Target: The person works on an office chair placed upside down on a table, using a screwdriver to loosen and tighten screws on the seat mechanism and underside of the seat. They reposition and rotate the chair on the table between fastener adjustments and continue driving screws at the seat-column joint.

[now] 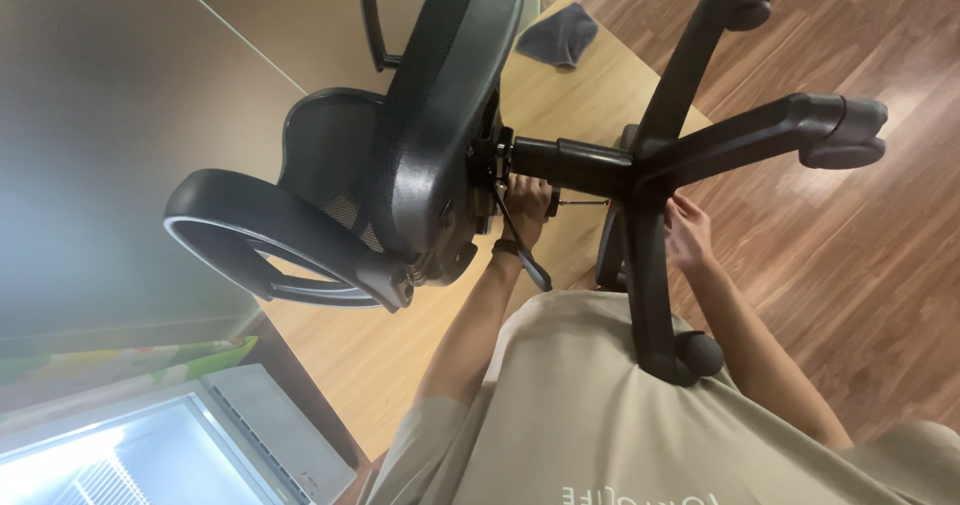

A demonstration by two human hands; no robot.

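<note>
A black mesh office chair (420, 135) lies on its side on a light wooden board (360, 355). Its star base (700, 145) and castors point right. My left hand (527, 205) is under the seat by the gas column (575, 162), closed around a tool with a thin metal shaft (583, 203), seemingly a screwdriver. A black seat lever (523, 248) hangs just below that hand. My right hand (688, 233) holds the near base leg (648, 295), fingers at its edge close to the hub. My beige shirt (620, 425) fills the bottom.
A grey cloth (560, 35) lies at the far end of the board. Brown wood flooring (880, 265) runs along the right. A white vented appliance (170, 445) and a green patterned item (130, 360) sit at the lower left. The armrest (260, 235) juts left.
</note>
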